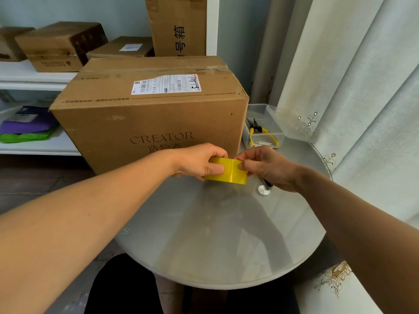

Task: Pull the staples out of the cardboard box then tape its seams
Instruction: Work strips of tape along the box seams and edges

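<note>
Two bare forearms reach in from the near corners and meet over the middle of the round table (204, 245). The left hand (199, 162) grips a yellow tape roll (229, 171), thumb on the near face and fingers curled over its top. The right hand (265, 166) pinches the roll's right side with thumb and fingertips; whether it has the tape's loose end cannot be told. The roll hangs just above the tabletop, close in front of the box.

The box (149, 114) stands on the far left part of the table, overhanging its edge, closed, with "CREATOR" printed on the near side and a white label (166, 84) on top. Old tape runs along the top's far seam. No staples can be made out from this view.

Just right of the box, at the table's far right edge, sits a clear tub (263, 128) with yellow-handled pliers (260, 132) in it. A small round metal disc (263, 190) lies on the table under the right wrist, a dark thing beside it partly hidden.

Behind the table, white shelves (34, 78) carry more cartons (61, 46) and purple and green bags (27, 128). A pale curtain (362, 87) hangs at the right.
</note>
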`<state>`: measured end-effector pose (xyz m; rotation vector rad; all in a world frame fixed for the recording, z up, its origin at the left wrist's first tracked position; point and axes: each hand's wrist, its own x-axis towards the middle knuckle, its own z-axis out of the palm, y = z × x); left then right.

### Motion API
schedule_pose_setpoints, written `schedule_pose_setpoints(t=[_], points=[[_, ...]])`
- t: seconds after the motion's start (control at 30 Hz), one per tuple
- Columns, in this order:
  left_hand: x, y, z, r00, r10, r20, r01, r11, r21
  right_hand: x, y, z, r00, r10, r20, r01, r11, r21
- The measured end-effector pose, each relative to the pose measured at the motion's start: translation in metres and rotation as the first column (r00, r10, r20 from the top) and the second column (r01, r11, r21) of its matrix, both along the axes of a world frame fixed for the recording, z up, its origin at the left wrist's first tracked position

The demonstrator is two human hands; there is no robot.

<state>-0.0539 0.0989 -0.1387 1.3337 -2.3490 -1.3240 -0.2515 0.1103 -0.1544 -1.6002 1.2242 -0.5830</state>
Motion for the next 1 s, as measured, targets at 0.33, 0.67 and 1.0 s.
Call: schedule_pose_setpoints(t=[0.33,0.67,1.0], points=[[-0.003,0.002,0.001,0.999,0.015,0.033,-0.016,1.0,0.002,0.011,0.005,0.001,0.999,-0.046,0.004,0.046,0.999,-0.026],[0.004,0.004,0.003,1.0,0.013,0.005,-0.014,0.998,0.064,0.011,0.004,0.004,1.0,0.001,-0.021,-0.001,1.0,-0.001],[-0.001,0.001,0.003,0.997,0.072,-0.034,-0.071,0.997,0.026,0.022,0.012,0.01,0.97,0.018,-0.244,-0.048,0.992,-0.116]])
